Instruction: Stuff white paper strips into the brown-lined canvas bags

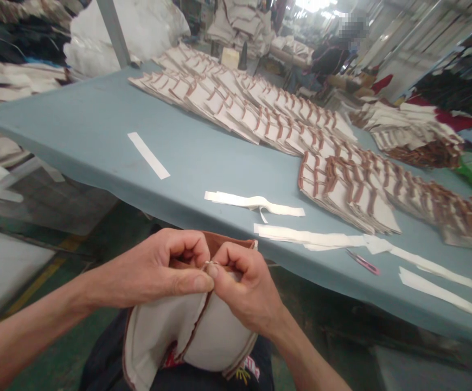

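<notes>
Both my hands grip one cream fabric piece with brown trim [215,336] in front of the table's near edge, over my lap. My left hand [166,269] is closed, pinching the piece's top seam between thumb and fingers. My right hand [242,285] is closed too, its thumb and fingers pinching the same seam, thumb tip to thumb tip with the left. The fabric hangs down below in two curved folds.
A blue-grey table [97,130] carries long overlapping rows of cream-and-brown fabric pieces [342,190], several white strips [260,203] and a small pink tool [363,262]. A person [333,54] sits at the far end. Fabric stacks line both sides.
</notes>
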`<act>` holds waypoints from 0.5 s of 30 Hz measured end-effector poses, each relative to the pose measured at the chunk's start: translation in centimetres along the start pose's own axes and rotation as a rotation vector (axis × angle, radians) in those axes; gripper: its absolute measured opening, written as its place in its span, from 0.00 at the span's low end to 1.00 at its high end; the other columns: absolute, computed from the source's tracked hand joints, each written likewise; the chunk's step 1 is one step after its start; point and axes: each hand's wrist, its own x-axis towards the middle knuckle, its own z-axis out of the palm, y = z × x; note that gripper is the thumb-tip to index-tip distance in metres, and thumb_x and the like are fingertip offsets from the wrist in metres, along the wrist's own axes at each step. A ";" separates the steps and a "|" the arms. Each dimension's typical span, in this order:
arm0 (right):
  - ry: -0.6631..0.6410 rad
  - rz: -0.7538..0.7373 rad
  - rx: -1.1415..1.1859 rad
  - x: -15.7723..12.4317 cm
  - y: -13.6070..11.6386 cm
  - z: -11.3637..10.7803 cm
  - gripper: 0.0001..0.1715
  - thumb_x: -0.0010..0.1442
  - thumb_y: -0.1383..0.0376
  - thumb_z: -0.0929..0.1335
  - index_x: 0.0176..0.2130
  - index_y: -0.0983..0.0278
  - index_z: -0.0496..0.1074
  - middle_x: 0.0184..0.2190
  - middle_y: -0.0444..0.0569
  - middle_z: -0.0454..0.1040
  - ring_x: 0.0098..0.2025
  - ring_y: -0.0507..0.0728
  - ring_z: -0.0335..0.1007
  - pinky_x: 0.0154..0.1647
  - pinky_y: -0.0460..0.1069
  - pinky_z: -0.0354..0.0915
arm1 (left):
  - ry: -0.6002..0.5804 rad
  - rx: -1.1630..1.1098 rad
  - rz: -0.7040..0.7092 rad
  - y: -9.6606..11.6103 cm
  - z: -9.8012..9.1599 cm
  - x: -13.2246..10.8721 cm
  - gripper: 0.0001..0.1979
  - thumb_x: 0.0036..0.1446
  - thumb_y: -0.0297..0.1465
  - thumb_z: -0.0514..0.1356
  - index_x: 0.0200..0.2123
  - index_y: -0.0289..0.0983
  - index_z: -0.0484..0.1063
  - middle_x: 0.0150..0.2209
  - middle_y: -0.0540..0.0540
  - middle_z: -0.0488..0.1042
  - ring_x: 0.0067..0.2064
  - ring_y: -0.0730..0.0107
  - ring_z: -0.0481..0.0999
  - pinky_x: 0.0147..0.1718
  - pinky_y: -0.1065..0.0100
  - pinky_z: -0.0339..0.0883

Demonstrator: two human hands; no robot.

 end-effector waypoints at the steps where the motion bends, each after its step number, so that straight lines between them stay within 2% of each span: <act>1: -0.026 0.030 0.045 0.0 0.1 -0.1 0.18 0.60 0.57 0.71 0.24 0.59 0.64 0.19 0.37 0.60 0.23 0.49 0.51 0.22 0.45 0.49 | -0.015 -0.004 -0.012 -0.1 0.0 0.1 0.17 0.60 0.40 0.69 0.29 0.40 0.66 0.24 0.59 0.60 0.25 0.77 0.55 0.22 0.75 0.50; 5: -0.060 0.024 0.075 0.0 0.7 -0.5 0.15 0.63 0.59 0.70 0.26 0.60 0.67 0.21 0.38 0.63 0.24 0.49 0.53 0.24 0.45 0.52 | -0.083 0.108 -0.063 -0.2 -0.5 0.1 0.16 0.63 0.38 0.66 0.28 0.40 0.65 0.23 0.59 0.56 0.25 0.76 0.53 0.22 0.74 0.46; 10: -0.175 -0.038 0.003 -0.4 0.5 -1.4 0.13 0.68 0.59 0.68 0.32 0.61 0.70 0.22 0.38 0.65 0.24 0.50 0.55 0.24 0.45 0.51 | -0.073 0.234 -0.114 0.3 -0.8 -0.4 0.13 0.63 0.38 0.63 0.28 0.39 0.69 0.25 0.56 0.62 0.27 0.73 0.59 0.25 0.73 0.51; 15: -0.196 -0.130 -0.133 -0.5 -0.1 -1.7 0.10 0.68 0.64 0.66 0.33 0.61 0.70 0.23 0.36 0.63 0.23 0.49 0.54 0.25 0.46 0.52 | -0.072 0.274 -0.034 0.4 -1.0 -0.4 0.11 0.61 0.36 0.60 0.27 0.40 0.68 0.25 0.55 0.64 0.27 0.72 0.63 0.26 0.72 0.55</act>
